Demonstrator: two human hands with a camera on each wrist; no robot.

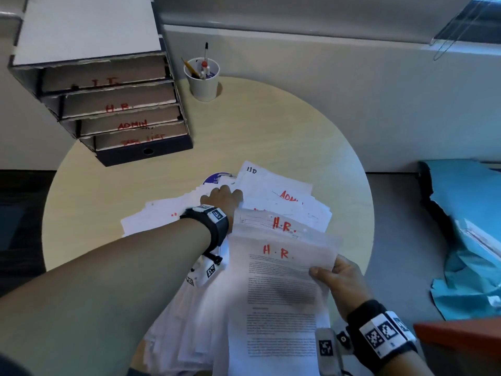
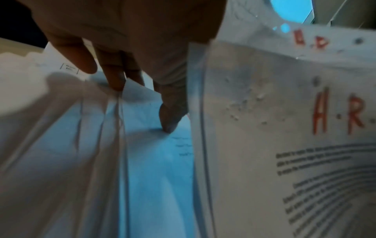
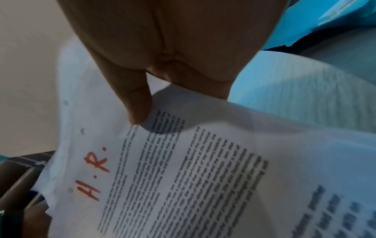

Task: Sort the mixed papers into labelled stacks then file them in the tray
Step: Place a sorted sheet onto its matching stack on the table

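On the round table (image 1: 244, 126) lies a spread pile of mixed papers (image 1: 292, 202); the top sheets read ADMIN and H.R. in red. My right hand (image 1: 332, 275) holds a small stack of H.R. papers (image 1: 279, 294) by its right edge above the pile. Its thumb (image 3: 136, 109) lies on the top H.R. sheet (image 3: 183, 177) and the fingers are underneath. My left hand (image 1: 225, 198) reaches into the middle of the pile. Its fingertips (image 2: 116, 80) and thumb touch loose sheets (image 2: 61, 128), and one corner stands up between them. The cardboard filing tray (image 1: 143, 154) stands at the back left, its shelves marked I.T., H.R., ADMIN and TASK LIST.
A white cup of pens (image 1: 203, 77) stands behind the pile, right of the tray. A purple disc (image 1: 217, 178) peeks from under the papers. Crumpled blue sheeting (image 1: 466, 213) lies off the table to the right, with a red edge (image 1: 458, 337) below it.
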